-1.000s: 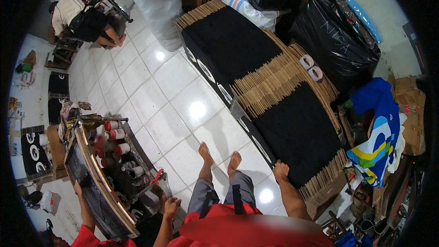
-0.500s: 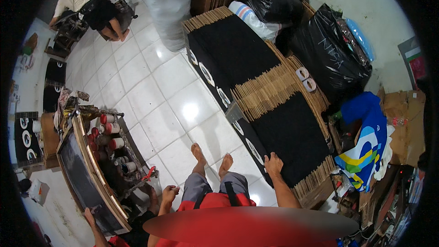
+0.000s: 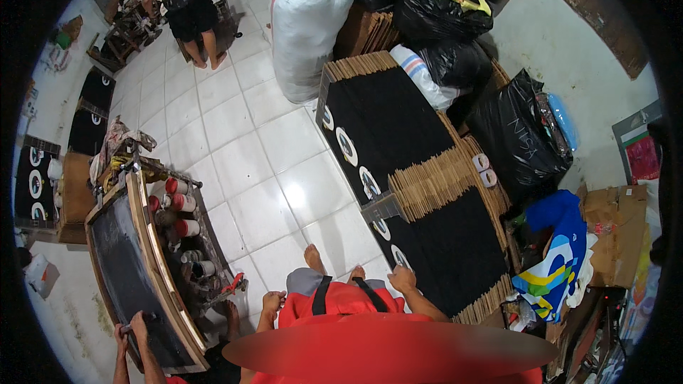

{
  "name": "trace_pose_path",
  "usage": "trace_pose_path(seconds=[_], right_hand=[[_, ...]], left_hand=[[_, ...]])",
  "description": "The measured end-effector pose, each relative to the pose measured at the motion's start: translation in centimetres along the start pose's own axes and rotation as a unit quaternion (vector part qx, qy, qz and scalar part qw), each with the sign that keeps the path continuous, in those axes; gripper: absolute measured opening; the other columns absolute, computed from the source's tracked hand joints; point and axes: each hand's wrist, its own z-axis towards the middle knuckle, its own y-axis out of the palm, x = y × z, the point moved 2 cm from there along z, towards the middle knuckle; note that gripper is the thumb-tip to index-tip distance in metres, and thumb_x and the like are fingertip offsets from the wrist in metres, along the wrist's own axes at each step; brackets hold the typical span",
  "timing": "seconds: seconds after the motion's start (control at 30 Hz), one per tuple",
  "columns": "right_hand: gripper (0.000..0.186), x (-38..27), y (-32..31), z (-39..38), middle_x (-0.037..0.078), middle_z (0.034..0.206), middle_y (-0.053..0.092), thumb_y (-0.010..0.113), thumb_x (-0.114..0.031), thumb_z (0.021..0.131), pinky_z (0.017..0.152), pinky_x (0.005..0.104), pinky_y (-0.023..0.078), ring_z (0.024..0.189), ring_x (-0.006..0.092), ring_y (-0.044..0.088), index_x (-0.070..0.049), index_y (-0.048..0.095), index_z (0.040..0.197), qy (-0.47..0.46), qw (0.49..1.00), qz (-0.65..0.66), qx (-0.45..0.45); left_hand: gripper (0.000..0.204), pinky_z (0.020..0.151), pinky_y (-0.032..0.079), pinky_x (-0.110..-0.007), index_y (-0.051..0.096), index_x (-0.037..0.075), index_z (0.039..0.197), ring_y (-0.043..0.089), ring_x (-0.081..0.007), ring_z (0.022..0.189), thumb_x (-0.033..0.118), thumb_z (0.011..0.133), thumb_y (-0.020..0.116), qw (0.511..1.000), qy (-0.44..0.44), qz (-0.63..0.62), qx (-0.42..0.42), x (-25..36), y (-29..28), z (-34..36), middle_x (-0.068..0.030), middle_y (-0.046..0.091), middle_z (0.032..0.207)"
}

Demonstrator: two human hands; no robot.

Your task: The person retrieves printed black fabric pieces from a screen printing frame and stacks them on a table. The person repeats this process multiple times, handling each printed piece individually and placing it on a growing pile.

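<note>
My left hand [image 3: 272, 302] hangs by my waist, fingers curled, with nothing visible in it. My right hand [image 3: 403, 279] is closed at the near left edge of a long stack of black cloth pieces [image 3: 447, 242]; whether it pinches the cloth is hidden. White oval prints with a dark motif, such as this print [image 3: 400, 256], line the stack's left side. Bundled brown cardboard edges [image 3: 430, 181] stick out between two black sections. At my left, a co-worker's hands [image 3: 135, 327] grip a bar on a wood-framed screen [image 3: 121, 249].
Paint jars [image 3: 186, 227] with red lids crowd a rack beside the screen. White tiled floor [image 3: 242, 163] runs between rack and stack. Sacks [image 3: 306, 35] and black plastic bags [image 3: 523, 135] stand behind the stack. A blue patterned cloth [image 3: 562, 242] lies at right. Another person [image 3: 178, 0] stands far off.
My view has tilted up and shifted. My right hand has drawn closer to my body along the stack's edge. The co-worker's second hand now shows on the bar.
</note>
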Motion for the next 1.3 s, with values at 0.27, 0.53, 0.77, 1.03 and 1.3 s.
trace_pose_path(seconds=[0.27, 0.53, 0.77, 1.03, 1.3], right_hand=[[0.028, -5.1, 0.5, 2.8, 0.017, 0.088, 0.064, 0.065, -0.033, 0.073, 0.078, 0.0402, 0.048, 0.086, 0.0337, 0.061, -0.006, 0.065, 0.082, -0.016, 0.997, 0.059, -0.042], [0.024, -8.9, -1.0, 6.2, 0.011, 0.078, 0.065, 0.068, -0.027, 0.070, 0.068, 0.0349, 0.048, 0.072, 0.0237, 0.062, -0.006, 0.065, 0.081, -0.005, 0.993, 0.105, -0.062], [0.035, -5.8, 0.9, 13.5, 0.018, 0.080, 0.065, 0.056, -0.035, 0.073, 0.072, 0.0417, 0.050, 0.077, 0.0328, 0.063, -0.003, 0.068, 0.079, -0.116, 0.989, -0.055, -0.067], [0.034, -2.4, -4.3, 15.4, 0.022, 0.083, 0.063, 0.056, -0.033, 0.072, 0.073, 0.0445, 0.049, 0.081, 0.0362, 0.062, -0.001, 0.067, 0.078, 0.018, 0.973, 0.201, 0.112], [0.030, 6.9, -1.3, 3.8, 0.022, 0.092, 0.064, 0.055, -0.020, 0.069, 0.076, 0.0437, 0.050, 0.088, 0.0342, 0.062, 0.000, 0.067, 0.087, 0.264, 0.918, 0.293, 0.048]], left_hand=[[0.020, 0.051, 0.040, -0.029, 0.057, 0.008, 0.079, 0.055, -0.0134, 0.055, 0.025, 0.077, 0.068, 0.999, -0.010, 0.033, -0.005, 5.3, -4.9, 4.8, -0.0027, 0.059, 0.066], [0.026, 0.067, 0.043, -0.035, 0.058, 0.006, 0.093, 0.058, -0.0186, 0.070, 0.028, 0.080, 0.063, 1.000, 0.026, 0.010, 0.011, 10.0, -7.6, 7.7, -0.0058, 0.061, 0.076], [0.027, 0.055, 0.046, -0.031, 0.062, 0.002, 0.095, 0.061, -0.0208, 0.067, 0.024, 0.084, 0.051, 0.998, 0.045, -0.032, -0.036, 9.9, -3.1, 8.0, -0.0061, 0.061, 0.074], [0.033, 0.062, 0.048, -0.033, 0.058, 0.002, 0.108, 0.061, -0.0213, 0.073, 0.024, 0.084, 0.048, 0.952, 0.054, 0.247, -0.171, 22.4, 7.5, 9.4, -0.0089, 0.063, 0.086], [0.043, 0.069, 0.050, -0.035, 0.053, 0.001, 0.120, 0.061, -0.0218, 0.078, 0.024, 0.085, 0.046, 0.882, 0.174, 0.342, -0.274, 36.3, 12.8, 10.8, -0.0117, 0.065, 0.097]])
